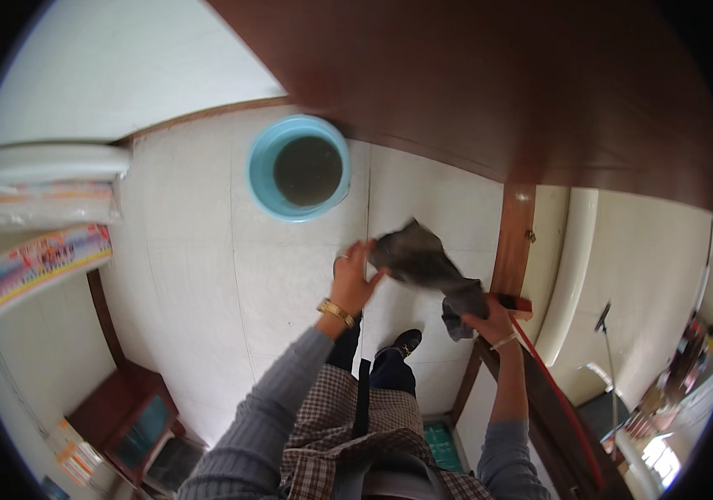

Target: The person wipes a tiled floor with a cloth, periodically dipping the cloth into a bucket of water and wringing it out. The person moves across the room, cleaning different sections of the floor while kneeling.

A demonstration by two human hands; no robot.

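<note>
A dark grey cloth (415, 253) is stretched in the air between my two hands, above the pale tiled floor. My left hand (356, 275) is at the cloth's left end, its fingers at the edge; whether they pinch it is hard to tell. Bunched folds of the other end are gripped in my right hand (487, 315), beside the brown wooden frame. Up and to the left of the cloth, a light blue plastic bucket (256, 181) stands on the floor, holding dark, murky water (308, 170).
A large dark red-brown wooden panel (456, 81) fills the upper right. A red-handled tool (556, 394) leans by the doorway at right. Printed cartons (44, 265) are at left, above a dark red cabinet (122, 406). A squeegee or mop (609, 362) stands beyond the doorway.
</note>
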